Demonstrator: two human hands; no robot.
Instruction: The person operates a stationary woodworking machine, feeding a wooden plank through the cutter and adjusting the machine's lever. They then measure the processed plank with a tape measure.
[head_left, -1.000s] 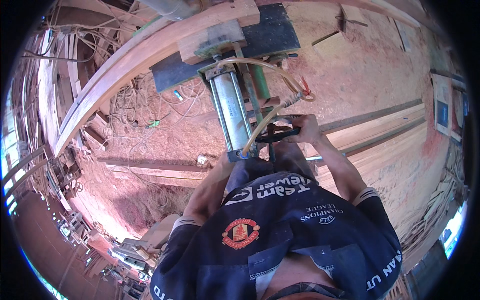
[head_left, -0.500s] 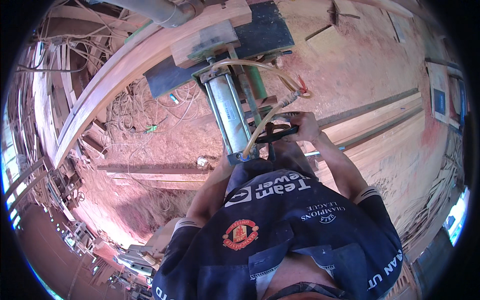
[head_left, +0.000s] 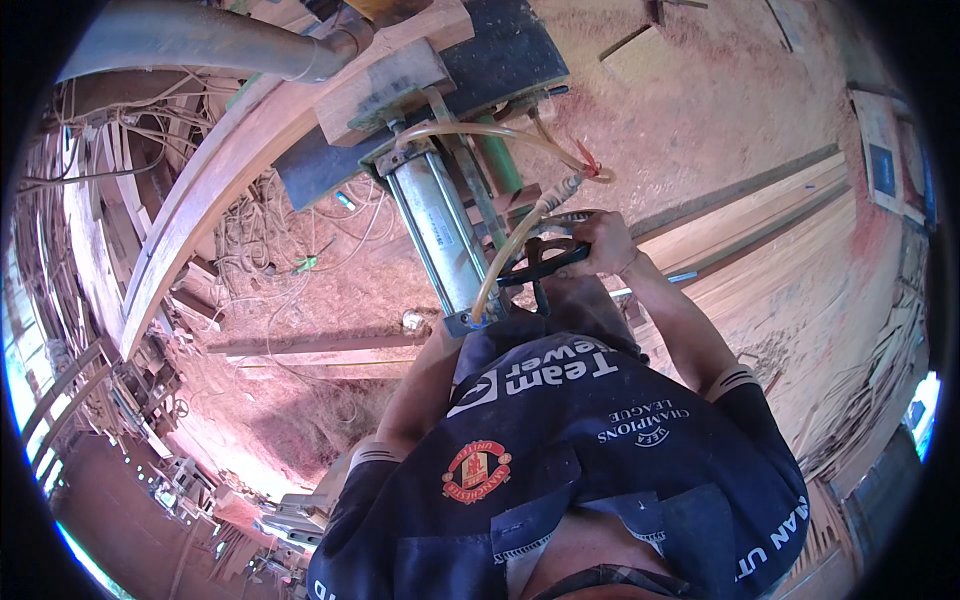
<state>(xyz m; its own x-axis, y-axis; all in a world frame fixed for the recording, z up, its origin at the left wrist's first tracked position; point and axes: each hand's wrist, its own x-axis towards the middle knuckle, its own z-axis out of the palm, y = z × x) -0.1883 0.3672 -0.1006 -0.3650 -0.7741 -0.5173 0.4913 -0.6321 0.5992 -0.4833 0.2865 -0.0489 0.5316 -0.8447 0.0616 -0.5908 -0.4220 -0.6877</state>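
My right hand point(head_left: 605, 243) is closed round the rim of a dark handwheel point(head_left: 538, 270), just right of a silver pneumatic cylinder point(head_left: 432, 225). My left forearm point(head_left: 425, 375) runs up to the cylinder's near end, where the hand is hidden behind it. A yellowish air hose point(head_left: 515, 240) loops from the cylinder's near end past the wheel to its far end. At the far end, the cylinder's rod meets a wooden block point(head_left: 385, 90). That block lies against a long curved wooden beam point(head_left: 215, 195) over a dark flat plate point(head_left: 510, 60).
A grey duct pipe point(head_left: 230, 45) crosses the upper left. Long planks point(head_left: 745, 230) lie at the right, and another board point(head_left: 320, 355) lies at the left. Tangled cords point(head_left: 270, 225) and a small green object point(head_left: 305, 265) rest on the dusty floor. Stacked timber lines the left side.
The view has shifted a little, so the cylinder and beam appear further left and more of the duct shows. My right hand has stayed on the handwheel, its grip slightly turned.
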